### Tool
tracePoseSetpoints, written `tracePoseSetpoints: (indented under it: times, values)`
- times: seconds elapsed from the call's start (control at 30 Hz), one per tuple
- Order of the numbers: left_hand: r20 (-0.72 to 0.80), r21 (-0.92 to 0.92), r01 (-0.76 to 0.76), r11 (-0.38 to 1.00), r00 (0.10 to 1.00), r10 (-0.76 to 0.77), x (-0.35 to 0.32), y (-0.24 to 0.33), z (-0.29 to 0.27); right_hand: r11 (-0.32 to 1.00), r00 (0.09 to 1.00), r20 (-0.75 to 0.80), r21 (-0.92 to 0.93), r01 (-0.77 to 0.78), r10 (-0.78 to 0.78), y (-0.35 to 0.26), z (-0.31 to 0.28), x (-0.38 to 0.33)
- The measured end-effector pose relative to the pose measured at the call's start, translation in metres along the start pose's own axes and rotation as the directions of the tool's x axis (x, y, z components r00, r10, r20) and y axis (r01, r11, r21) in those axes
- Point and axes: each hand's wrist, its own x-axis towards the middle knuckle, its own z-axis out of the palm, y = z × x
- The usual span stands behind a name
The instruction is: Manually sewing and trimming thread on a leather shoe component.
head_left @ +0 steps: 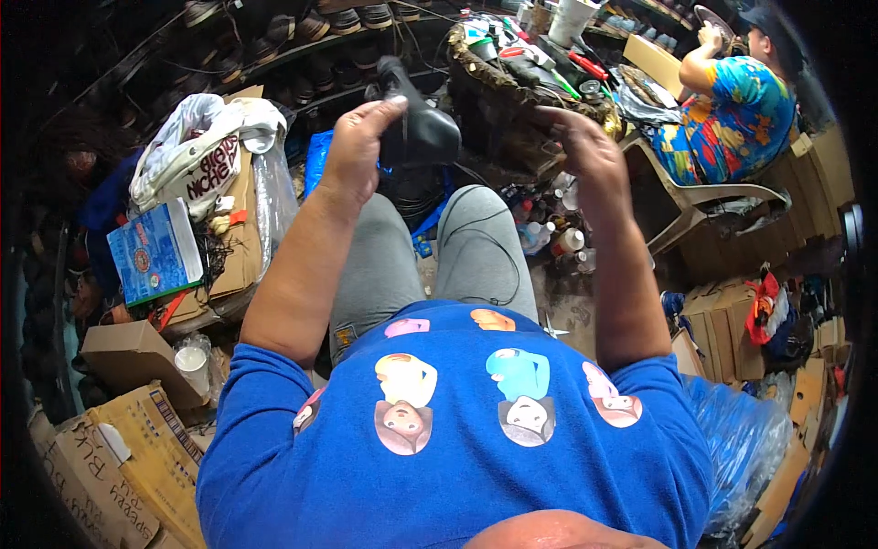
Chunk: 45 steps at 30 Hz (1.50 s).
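Observation:
My left hand (352,151) is closed on a black leather shoe (430,128), its thumb laid along the upper edge. The shoe is held up above my knees, slightly blurred and tilted. To its right, my right hand (590,160) is raised apart from the shoe, in front of the cluttered work table. Its forefinger stretches toward the left and the other fingers are bent and a little smeared; nothing shows between them. A thin black cord (494,240) loops over the grey trousers on my lap.
A round work table (462,55) bears tools, markers and tubs. Several small bottles (567,240) stand on the floor beneath. At left lie a white cloth bag (206,146) and a blue packet (155,252) on cardboard. A person (732,114) sits at far right. Shoe shelves (265,59) line the back.

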Motion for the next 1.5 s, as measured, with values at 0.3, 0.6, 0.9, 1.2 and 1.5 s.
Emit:
tracePoseSetpoints:
  times: [0.3,0.6,0.9,1.2,1.5]
  values:
    - [-0.069,0.181,0.001,0.984,0.998,0.011,-0.023,-0.008,-0.025,0.999,0.931,-0.364,0.043,-0.001,0.016,0.005,-0.093,-0.031]
    - [-0.114,0.450,-0.205,0.869,0.952,0.284,-0.085,-0.068,-0.003,0.974,0.949,0.242,0.056,-0.220,0.200,0.083,0.083,-0.014]
    - [-0.120,-0.033,0.185,0.982,0.975,-0.188,-0.078,-0.074,-0.063,0.926,0.831,0.409,-0.189,-0.326,0.376,0.118,0.100,-0.012]
    - [-0.246,-0.441,0.115,0.890,0.938,-0.243,-0.052,-0.104,-0.069,0.867,0.934,0.311,-0.498,0.001,0.178,0.133,0.154,0.003]
    - [-0.154,-0.360,0.205,0.910,0.949,-0.275,-0.058,-0.085,-0.082,0.921,0.759,0.577,0.030,-0.388,0.301,0.124,0.123,0.021]
